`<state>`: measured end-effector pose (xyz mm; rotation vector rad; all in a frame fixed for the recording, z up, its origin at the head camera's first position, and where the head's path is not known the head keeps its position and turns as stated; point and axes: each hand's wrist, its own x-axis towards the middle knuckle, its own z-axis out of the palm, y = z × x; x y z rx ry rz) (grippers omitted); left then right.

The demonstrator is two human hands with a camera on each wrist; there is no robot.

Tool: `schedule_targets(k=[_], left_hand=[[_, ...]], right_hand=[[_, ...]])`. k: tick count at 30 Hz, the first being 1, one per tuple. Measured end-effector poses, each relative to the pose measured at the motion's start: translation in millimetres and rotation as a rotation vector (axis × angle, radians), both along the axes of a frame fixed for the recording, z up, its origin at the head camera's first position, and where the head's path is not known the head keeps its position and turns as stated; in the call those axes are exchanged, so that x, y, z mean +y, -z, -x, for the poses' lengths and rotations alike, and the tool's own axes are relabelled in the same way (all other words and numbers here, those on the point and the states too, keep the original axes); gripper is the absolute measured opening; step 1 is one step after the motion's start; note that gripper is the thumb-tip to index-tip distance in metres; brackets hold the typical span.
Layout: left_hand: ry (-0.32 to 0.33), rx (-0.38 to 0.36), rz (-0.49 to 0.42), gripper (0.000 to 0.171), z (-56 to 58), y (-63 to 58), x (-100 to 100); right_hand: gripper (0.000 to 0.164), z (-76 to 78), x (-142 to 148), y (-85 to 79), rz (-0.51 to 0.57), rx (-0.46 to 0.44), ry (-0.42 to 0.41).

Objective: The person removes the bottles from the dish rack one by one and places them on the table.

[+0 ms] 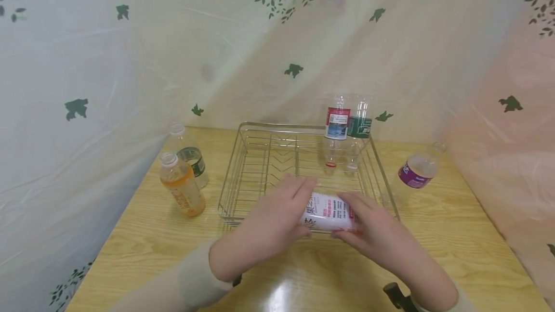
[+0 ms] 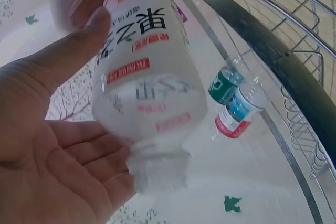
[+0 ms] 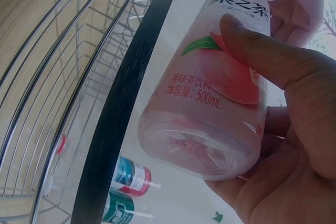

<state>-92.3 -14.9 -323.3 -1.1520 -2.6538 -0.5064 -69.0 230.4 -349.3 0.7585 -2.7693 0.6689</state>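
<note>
A plastic drink bottle [image 1: 327,212] with a white and pink peach label lies sideways between both hands, over the front of a wire rack [image 1: 282,125]. My left hand [image 1: 277,211] holds its neck end, thumb on the label and fingers behind; the neck [image 2: 157,171] points away from the label in the left wrist view. Around the base end, my right hand [image 1: 381,230] grips with the thumb across the peach picture [image 3: 226,72]. Inside the rack's back right, a red-labelled bottle [image 1: 337,123] and a green-labelled bottle [image 1: 360,127] stand upside down side by side.
Left of the rack stand a bottle of orange drink [image 1: 184,191] and a clear bottle with a dark green label [image 1: 191,158]. On the right, a purple-labelled bottle [image 1: 416,172] stands on the wooden table [image 1: 455,235]. A leaf-patterned curtain [image 1: 260,61] hangs behind.
</note>
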Motion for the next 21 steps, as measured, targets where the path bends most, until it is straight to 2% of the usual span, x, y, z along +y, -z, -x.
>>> schedule_targets(k=[7, 13, 18, 21], left_hand=[[-0.038, -0.014, -0.134, 0.117, 2.9, 3.3, -16], [-0.081, -0.125, -0.258, 0.124, 5.2, 7.9, -30], [-0.145, -0.244, -0.296, 0.120, 6.1, 13.9, -43], [-0.185, -0.278, -0.303, 0.122, 6.5, 19.0, -51]], right_hand=[[0.074, -1.5, 11, 2.3, 0.044, 0.019, 0.022], [0.074, -2.4, 21, 5.1, 0.067, 0.028, 0.041], [0.073, -3.9, 31, 6.9, 0.083, 0.043, 0.063], [0.072, -4.9, 37, 7.7, 0.086, 0.060, 0.090]])
